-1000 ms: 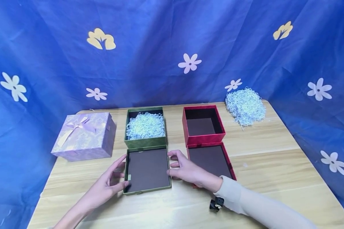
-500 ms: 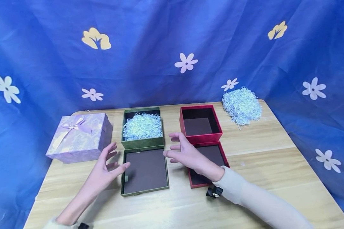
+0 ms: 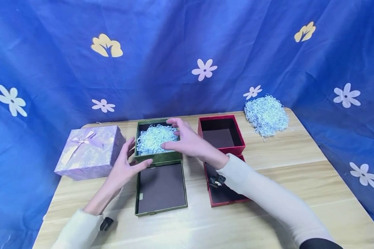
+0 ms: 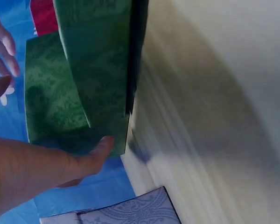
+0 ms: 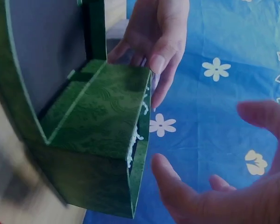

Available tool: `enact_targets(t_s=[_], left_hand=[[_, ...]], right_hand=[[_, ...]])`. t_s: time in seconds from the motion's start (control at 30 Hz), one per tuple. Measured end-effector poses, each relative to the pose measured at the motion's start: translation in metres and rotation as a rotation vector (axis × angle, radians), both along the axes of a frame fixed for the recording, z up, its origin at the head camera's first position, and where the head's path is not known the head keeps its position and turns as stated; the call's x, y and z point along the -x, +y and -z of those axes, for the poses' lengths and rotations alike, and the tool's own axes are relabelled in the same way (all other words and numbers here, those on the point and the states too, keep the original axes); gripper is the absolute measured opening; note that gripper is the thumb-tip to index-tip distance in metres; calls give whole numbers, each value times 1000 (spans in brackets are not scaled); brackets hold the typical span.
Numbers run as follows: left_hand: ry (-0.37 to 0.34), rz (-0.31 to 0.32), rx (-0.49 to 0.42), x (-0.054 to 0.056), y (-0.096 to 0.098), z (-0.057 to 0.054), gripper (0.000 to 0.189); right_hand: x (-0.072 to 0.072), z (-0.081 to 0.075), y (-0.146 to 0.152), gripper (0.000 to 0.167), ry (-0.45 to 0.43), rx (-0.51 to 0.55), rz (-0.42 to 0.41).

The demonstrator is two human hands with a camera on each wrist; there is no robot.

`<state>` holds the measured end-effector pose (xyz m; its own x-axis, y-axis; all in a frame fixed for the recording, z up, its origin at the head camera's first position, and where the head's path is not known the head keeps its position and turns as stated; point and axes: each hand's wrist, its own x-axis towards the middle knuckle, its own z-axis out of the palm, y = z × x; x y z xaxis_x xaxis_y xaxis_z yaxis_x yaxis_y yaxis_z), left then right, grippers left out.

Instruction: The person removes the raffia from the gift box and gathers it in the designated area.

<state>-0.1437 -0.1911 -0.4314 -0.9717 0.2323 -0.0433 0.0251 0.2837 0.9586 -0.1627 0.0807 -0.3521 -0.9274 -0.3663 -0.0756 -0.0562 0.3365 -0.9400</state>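
Observation:
A green gift box [image 3: 159,158] holds pale blue shredded paper [image 3: 152,138], and its flat lid [image 3: 162,190] lies in front of it, inside facing up. My left hand [image 3: 123,169] is at the box's left side, thumb towards the front wall and fingers along the side. In the left wrist view its thumb overlaps the green box wall [image 4: 49,98]. My right hand [image 3: 191,141] is over the box's right rim, thumb and fingers spread apart above the shredded paper. In the right wrist view this hand [image 5: 228,200] shows a gap to the box [image 5: 98,116].
To the right stands a red box [image 3: 225,150] with a dark, bare inside, its lid [image 3: 229,193] in front, partly under my right forearm. A lilac bow-tied box [image 3: 90,147] stands left. Loose blue shredded paper [image 3: 266,116] is piled at the back right. A blue curtain [image 3: 162,69] hangs behind.
Both hands have left the sides of the green lid, lifted, and moved away from me to the green box. The lid stays flat on the table.

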Motion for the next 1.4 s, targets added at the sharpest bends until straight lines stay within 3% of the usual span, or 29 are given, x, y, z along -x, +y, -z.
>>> enact_targets(t_s=[0.23, 0.47, 0.77, 0.93, 1.07, 1.23, 1.3, 1.4], left_hand=[[-24, 41, 31, 15, -5, -1, 118], [-33, 67, 43, 24, -5, -1, 121], [-4, 72, 55, 28, 2, 5, 124], [-3, 64, 75, 32, 4, 9, 129], [-13, 67, 95, 36, 4, 13, 134], [-26, 71, 94, 37, 4, 16, 137], [-27, 69, 74, 37, 4, 17, 137], [-28, 68, 54, 38, 2, 19, 137]], right_hand=[[25, 1, -26, 90, 37, -176, -64], [40, 9, -48, 91, 37, -323, -129], [62, 27, -66, 91, 45, -488, -171], [77, 35, -73, 99, -19, -551, -247], [87, 41, -78, 104, -66, -662, -322], [92, 51, -84, 108, 0, -845, -392], [98, 62, -90, 108, 21, -905, -394], [101, 69, -94, 106, 22, -910, -380]])
